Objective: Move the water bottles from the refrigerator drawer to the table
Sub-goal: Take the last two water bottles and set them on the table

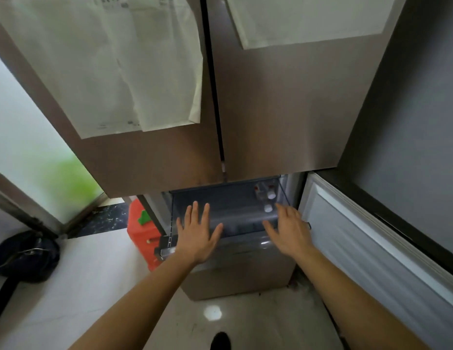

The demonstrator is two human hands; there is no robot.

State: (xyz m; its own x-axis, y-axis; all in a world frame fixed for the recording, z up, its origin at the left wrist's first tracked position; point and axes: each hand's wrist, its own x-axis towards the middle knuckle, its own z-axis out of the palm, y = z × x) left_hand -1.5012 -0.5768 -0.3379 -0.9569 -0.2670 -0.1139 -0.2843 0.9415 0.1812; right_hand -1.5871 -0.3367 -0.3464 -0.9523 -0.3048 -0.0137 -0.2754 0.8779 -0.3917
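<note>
A grey refrigerator drawer [230,198] stands pulled out under the two upper doors. Water bottles [268,195] with white caps stand in its back right corner; their bodies are mostly hidden by the drawer wall. My left hand [196,233] hovers over the drawer's front left, palm down, fingers spread, holding nothing. My right hand [291,231] hovers over the front right, close to the nearest bottle cap, fingers apart and empty.
An open lower door [359,248] swings out on the right. A red plastic container [142,231] sits left of the fridge. A dark bag [25,256] lies on the pale floor at far left. Papers [124,64] hang on the upper doors.
</note>
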